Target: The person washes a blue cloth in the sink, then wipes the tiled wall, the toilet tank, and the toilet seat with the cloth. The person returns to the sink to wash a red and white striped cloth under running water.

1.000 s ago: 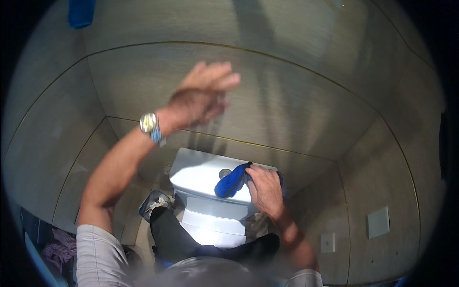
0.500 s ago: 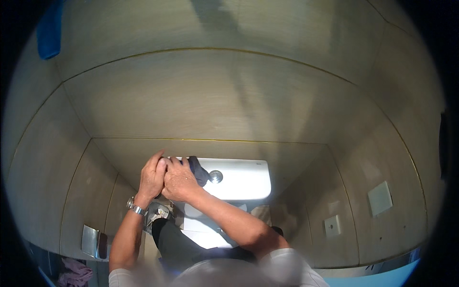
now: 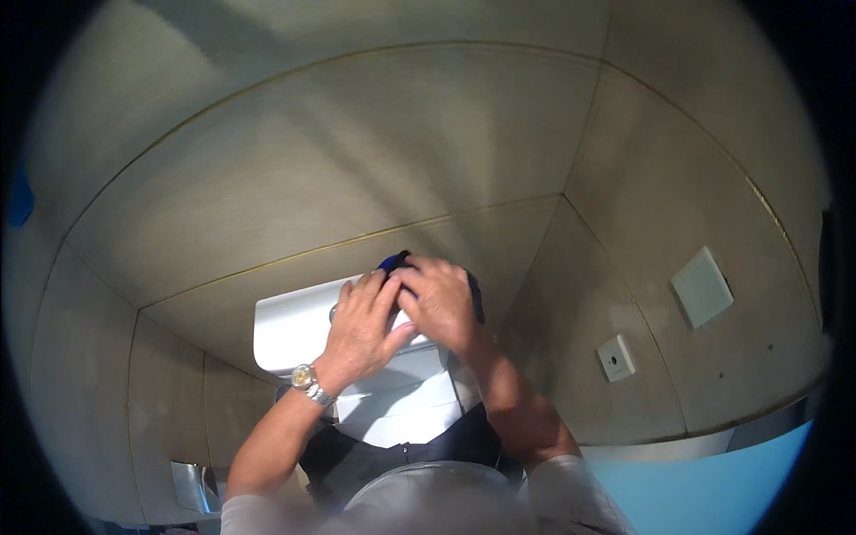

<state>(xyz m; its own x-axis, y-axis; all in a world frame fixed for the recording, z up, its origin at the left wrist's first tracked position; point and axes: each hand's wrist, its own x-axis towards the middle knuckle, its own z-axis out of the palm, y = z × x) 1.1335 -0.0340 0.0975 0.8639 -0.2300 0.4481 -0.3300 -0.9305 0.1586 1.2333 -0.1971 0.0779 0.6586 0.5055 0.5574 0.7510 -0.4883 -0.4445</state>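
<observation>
A dark cloth [image 3: 476, 294] with a blue patch lies at the right end of a white toilet tank [image 3: 290, 325]. My right hand [image 3: 441, 305] presses on it, fingers curved over the bunched fabric, much of which is hidden beneath. Close beside, my left hand [image 3: 361, 332] rests with its fingers stretched out, tips near the cloth and the thumb toward the right hand. Part of the tank's round silver button [image 3: 333, 312] shows next to the left fingers. A metal wristwatch [image 3: 308, 382] is on my left wrist.
White toilet parts [image 3: 401, 415] lie below the tank, close to my body. Tiled wall [image 3: 357, 160] rises behind. On the right wall are a square white plate [image 3: 702, 287] and a smaller socket plate [image 3: 615, 359]. A shiny metal holder [image 3: 194, 486] sits at lower left.
Both hands and the dark cloth have gone from the tank's left end to its right end. The left hand's fingers have spread out. The view has swung, too.
</observation>
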